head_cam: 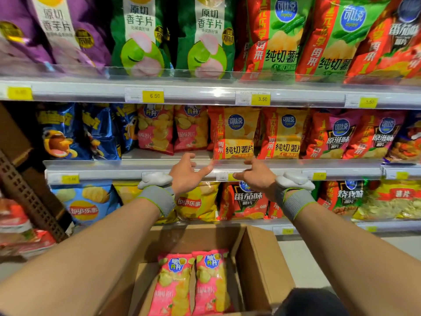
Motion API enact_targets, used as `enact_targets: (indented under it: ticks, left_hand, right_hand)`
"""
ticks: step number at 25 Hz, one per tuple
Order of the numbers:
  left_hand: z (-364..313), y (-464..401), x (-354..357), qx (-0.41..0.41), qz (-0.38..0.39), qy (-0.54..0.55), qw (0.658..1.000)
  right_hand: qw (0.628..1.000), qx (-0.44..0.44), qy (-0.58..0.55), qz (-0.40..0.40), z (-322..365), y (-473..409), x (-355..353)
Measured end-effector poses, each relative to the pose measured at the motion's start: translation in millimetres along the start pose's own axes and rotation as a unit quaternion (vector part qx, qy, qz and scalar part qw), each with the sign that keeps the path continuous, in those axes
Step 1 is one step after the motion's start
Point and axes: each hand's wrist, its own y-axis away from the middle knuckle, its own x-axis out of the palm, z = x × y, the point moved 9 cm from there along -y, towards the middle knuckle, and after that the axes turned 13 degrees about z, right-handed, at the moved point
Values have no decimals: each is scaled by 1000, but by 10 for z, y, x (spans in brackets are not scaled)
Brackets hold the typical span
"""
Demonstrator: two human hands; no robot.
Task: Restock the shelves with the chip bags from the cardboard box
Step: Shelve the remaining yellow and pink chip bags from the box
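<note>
While both hands hover apart, empty, w/ fingers spread, glossy pink chip bags fill cardboard box.

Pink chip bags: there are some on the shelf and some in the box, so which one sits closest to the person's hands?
The right-hand pink bag on the middle shelf, just above the empty left hand. Its twin stands further left; the two in the box lie far below.

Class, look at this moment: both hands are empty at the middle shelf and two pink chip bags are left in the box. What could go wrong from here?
1. The pink bags on the shelf lean at the back; new ones pushed in carelessly might topple them.
2. The left hand and right hand sit near the clear shelf lip, which could snag a bag.
3. The pink bags in the box could be misplaced beside the similar orange bags.
</note>
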Motion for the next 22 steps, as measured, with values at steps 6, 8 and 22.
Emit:
enact_targets:
  ticks: [6, 8, 22]
  left_hand:
    - [392, 286, 14, -24, 8, 20, 999]
    - [585, 342, 34, -37, 6, 23, 999]
    - [1950, 368, 434, -154, 43, 57, 986]
  right_hand:
    - [1000, 6, 3, 9, 15, 153, 442]
    - [1000, 9, -8, 24, -19, 155, 645]
    - [988, 103, 9, 118, -835, -79, 1853]
